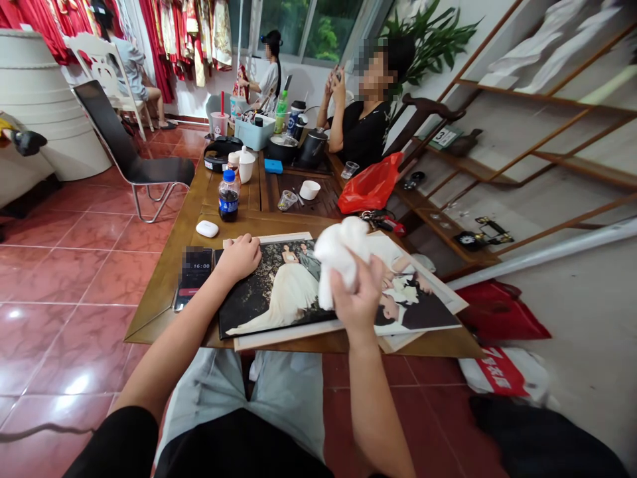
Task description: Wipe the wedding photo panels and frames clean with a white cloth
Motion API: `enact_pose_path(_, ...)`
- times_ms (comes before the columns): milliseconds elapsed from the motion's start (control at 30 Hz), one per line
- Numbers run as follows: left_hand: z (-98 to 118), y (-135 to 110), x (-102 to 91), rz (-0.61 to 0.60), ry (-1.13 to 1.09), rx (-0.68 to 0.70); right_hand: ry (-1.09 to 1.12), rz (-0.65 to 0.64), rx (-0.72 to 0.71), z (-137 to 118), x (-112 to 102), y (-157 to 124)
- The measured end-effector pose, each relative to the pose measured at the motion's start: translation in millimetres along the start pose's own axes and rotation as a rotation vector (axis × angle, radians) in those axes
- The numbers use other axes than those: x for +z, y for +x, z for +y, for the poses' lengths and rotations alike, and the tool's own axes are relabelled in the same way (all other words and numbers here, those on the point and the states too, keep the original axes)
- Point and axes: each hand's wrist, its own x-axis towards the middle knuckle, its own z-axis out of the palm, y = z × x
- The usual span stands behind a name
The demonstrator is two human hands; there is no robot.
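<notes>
White cloth (332,255), bunched into a soft wad, was held in the fingers of the right hand (361,292), just right of the frame's centre, above the photo prints. The fingers were closed around it, and part of the print behind was hidden by it. The left hand (242,255) was laid palm down on the upper left corner of a large wedding print (293,285), its fingers slightly bent; whether anything was pinched beneath them could not be told. On that print, a long pale gown was shown against a dark ground. Beside it, toward the right of the frame, a second print (415,318) was partly covered by the right hand.

Both were set on a wooden tabletop (159,292). A phone (195,275) was placed left of the wedding print, with a small white case (207,229) above it and a blue-capped bottle (229,199) higher still. A crumpled red bag (371,187) was seen above the second print, near a white bowl (310,190). In the upper right part of the frame, a small object was held up in both hands by a seated person (365,126) in black.
</notes>
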Motion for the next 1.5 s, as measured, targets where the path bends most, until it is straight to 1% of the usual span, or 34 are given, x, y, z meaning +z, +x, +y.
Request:
enact_pose_path(67, 1.4, -1.0, -2.4, 0.005, -0.001, -0.007, -0.026, 0.153, -0.048, 5.1, -19.2, 4.0)
enact_pose_path(100, 1.9, -1.5, -4.0, 0.007, -0.002, -0.01, -0.055, 0.2, -0.081, 8.6, -29.4, 6.4)
enact_pose_path(167, 2.1, -2.3, -7.6, 0.017, 0.004, -0.017, -0.158, 0.233, -0.131, 18.4, -49.2, 11.7)
enact_pose_path(233, 0.4, -3.1, -12.3, 0.041, 0.024, -0.03, -0.324, 0.186, -0.133, 32.1, -65.0, 16.9)
enact_pose_path(300, -2.9, -4.3, -18.1, 0.081, 0.043, -0.049, -0.483, 0.079, -0.113, 48.9, -75.0, 21.5)
enact_pose_path(367, -6.6, -7.3, -25.0, 0.123, 0.043, -0.074, -0.585, -0.049, -0.082, 67.3, -78.8, 24.9)
enact_pose_path(500, -10.8, -24.6, -39.0, 0.201, 0.027, -0.131, -0.667, -0.277, -0.005, 99.9, -75.6, 25.0)
enact_pose_path(567, -11.1, -39.6, -43.3, 0.209, 0.013, -0.158, -0.668, -0.381, 0.019, 109.3, -73.4, 21.9)
enact_pose_path(600, -11.2, -48.3, -44.1, 0.2, -0.002, -0.178, -0.658, -0.414, 0.025, 111.2, -72.7, 20.0)
enact_pose_path(633, -11.2, -57.4, -43.9, 0.188, -0.019, -0.201, -0.644, -0.423, 0.025, 111.0, -72.4, 18.0)
enact_pose_path(667, -11.4, -66.7, -42.7, 0.173, -0.047, -0.225, -0.624, -0.405, 0.018, 108.6, -72.1, 16.1)
enact_pose_path(767, -12.7, -92.2, -35.5, 0.173, -0.148, -0.282, -0.51, -0.276, -0.026, 91.4, -68.9, 12.1)
enact_pose_path(800, -13.2, -99.1, -32.7, 0.178, -0.17, -0.305, -0.452, -0.261, -0.041, 84.1, -66.0, 11.3)
enact_pose_path(833, -13.6, -104.9, -30.0, 0.172, -0.196, -0.339, -0.386, -0.284, -0.053, 77.2, -62.1, 10.7)
enact_pose_path(900, -13.6, -113.3, -25.9, 0.15, -0.243, -0.409, -0.278, -0.387, -0.042, 66.9, -51.4, 9.5)
enact_pose_path(967, -12.6, -117.9, -23.4, 0.128, -0.292, -0.448, -0.226, -0.478, 0.007, 63.0, -39.2, 8.3)
enact_pose_path(1000, -11.8, -119.2, -22.7, 0.119, -0.319, -0.453, -0.215, -0.503, 0.031, 63.3, -33.5, 7.6)
enact_pose_path(1133, -9.5, -120.2, -22.9, 0.093, -0.391, -0.451, -0.192, -0.536, 0.061, 70.2, -18.7, 4.8)
enact_pose_path(1333, -14.3, -116.3, -25.6, 0.04, -0.425, -0.449, -0.205, -0.557, 0.071, 72.1, -17.7, 1.4)
enact_pose_path(1500, -24.4, -109.8, -23.7, 0.04, -0.485, -0.451, -0.209, -0.598, 0.092, 74.3, -16.6, 5.6)
